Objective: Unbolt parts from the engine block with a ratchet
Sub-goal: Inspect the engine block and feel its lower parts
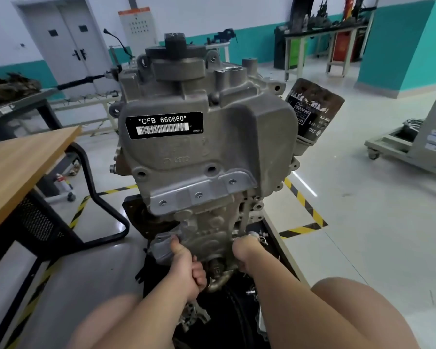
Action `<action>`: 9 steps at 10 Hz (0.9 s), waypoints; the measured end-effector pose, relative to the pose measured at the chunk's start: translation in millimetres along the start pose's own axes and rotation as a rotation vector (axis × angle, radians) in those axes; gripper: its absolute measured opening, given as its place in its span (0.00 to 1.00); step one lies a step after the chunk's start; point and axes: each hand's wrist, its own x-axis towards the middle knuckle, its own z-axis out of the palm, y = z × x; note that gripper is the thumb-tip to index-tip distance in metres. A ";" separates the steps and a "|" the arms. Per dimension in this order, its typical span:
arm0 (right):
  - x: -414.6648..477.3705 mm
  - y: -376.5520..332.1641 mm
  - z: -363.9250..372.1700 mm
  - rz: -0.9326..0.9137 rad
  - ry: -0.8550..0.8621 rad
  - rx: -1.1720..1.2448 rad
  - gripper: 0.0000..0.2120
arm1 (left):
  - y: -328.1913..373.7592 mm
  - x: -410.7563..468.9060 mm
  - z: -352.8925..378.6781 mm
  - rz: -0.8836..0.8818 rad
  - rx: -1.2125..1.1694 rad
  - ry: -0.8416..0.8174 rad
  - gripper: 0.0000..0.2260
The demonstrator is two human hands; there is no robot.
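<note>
engine block [207, 147] stood upright in the middle, oil filter [312, 109] on its right, wooden desk [23, 167] off left. left hand [186, 263] low on the block, fingers curled, thumb up against the casting, couldn't tell what it gripped. right hand [244, 250] at the near right edge, fingers hidden, grip unclear.

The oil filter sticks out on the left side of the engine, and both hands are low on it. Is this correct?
Not fully. The head view shows the oil filter on the right side of the engine, not the left. The left hand and right hand are indeed low on it.
</note>
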 end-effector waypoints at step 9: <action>-71.3 -60.8 -38.9 -0.614 -0.194 -1.226 0.10 | 2.0 -21.8 12.8 0.023 0.151 -0.139 0.32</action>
